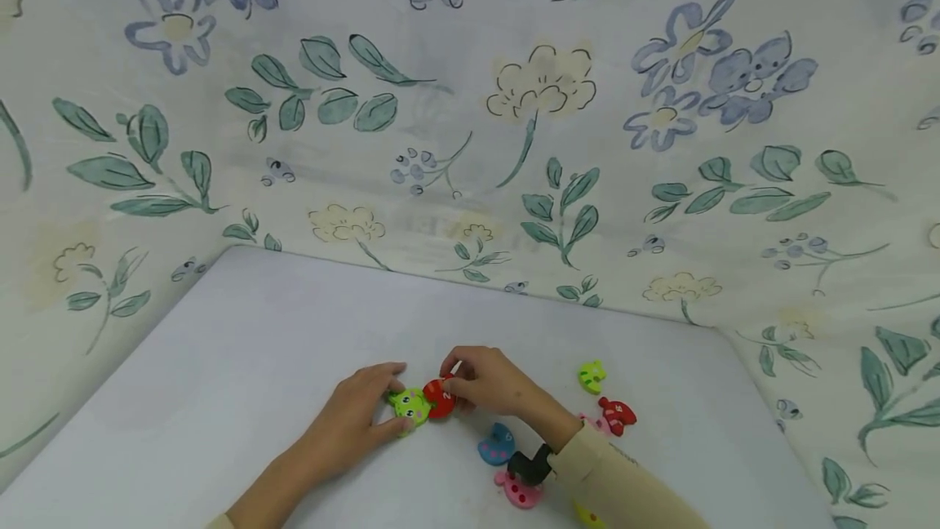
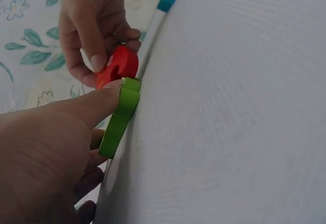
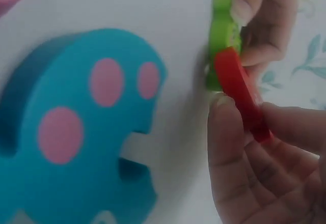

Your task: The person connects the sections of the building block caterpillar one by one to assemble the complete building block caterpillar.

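A green puzzle piece (image 1: 410, 405) with a painted face lies on the white table, and my left hand (image 1: 352, 415) holds it between thumb and fingers. Just right of it, my right hand (image 1: 488, 382) pinches a red puzzle piece (image 1: 439, 400) marked with a number. The red piece is tilted, its edge overlapping the green one in the head view. From the right wrist, the red piece (image 3: 237, 84) shows raised at an angle beside the flat-lying green piece (image 3: 221, 30). In the left wrist view, my left thumb presses the near edge of the green piece (image 2: 122, 117).
A blue piece (image 1: 497, 445) with pink spots and a pink piece (image 1: 521, 495) with red dots lie below my right forearm. Beyond that arm are a lime piece (image 1: 591, 376), another red piece (image 1: 618, 416) and a pink one (image 1: 598, 424). Flowered cloth (image 1: 470, 104) surrounds the table (image 1: 330, 308).
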The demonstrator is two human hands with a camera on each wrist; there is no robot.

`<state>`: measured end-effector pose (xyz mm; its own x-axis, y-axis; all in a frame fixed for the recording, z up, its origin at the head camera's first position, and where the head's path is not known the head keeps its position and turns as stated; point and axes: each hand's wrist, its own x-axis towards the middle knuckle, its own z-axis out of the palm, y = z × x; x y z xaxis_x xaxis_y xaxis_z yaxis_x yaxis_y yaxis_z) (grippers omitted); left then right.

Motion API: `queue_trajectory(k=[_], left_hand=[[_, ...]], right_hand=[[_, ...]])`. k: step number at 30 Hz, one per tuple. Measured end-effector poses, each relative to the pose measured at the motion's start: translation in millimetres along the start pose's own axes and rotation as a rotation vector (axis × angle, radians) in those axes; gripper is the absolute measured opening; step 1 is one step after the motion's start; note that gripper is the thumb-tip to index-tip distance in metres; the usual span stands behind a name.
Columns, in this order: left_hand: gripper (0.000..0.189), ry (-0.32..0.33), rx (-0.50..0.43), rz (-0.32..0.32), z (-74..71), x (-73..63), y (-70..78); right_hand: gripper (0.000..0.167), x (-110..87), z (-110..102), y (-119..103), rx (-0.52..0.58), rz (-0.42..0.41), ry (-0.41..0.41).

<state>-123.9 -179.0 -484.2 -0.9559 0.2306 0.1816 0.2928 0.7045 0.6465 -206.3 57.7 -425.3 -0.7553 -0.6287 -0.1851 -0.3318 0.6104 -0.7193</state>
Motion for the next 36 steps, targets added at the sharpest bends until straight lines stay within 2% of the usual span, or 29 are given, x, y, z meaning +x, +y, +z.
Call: queue_trajectory(k=[7,21,30,36], left_hand=[[0.037,0.006,0.003,0.011,0.7,1.2,2.1],[0.037,0.001,0.019,0.020,0.5,1.9,2.5],[0.039,0.006,0.044,0.063,1.5,3.3,1.5],[0.040,-0.012,0.054,0.033,0.3,3.1,2.9]], right_hand=[[0.009,3.5,3,4,-0.035,0.091,-0.058],[0.010,13.8,-1,8,-0.026,0.141,-0.029],[0.017,16.8,-2,8,-0.115,0.141,-0.029],[0.029,13.6,0,5,-0.209,0.171,-0.021]])
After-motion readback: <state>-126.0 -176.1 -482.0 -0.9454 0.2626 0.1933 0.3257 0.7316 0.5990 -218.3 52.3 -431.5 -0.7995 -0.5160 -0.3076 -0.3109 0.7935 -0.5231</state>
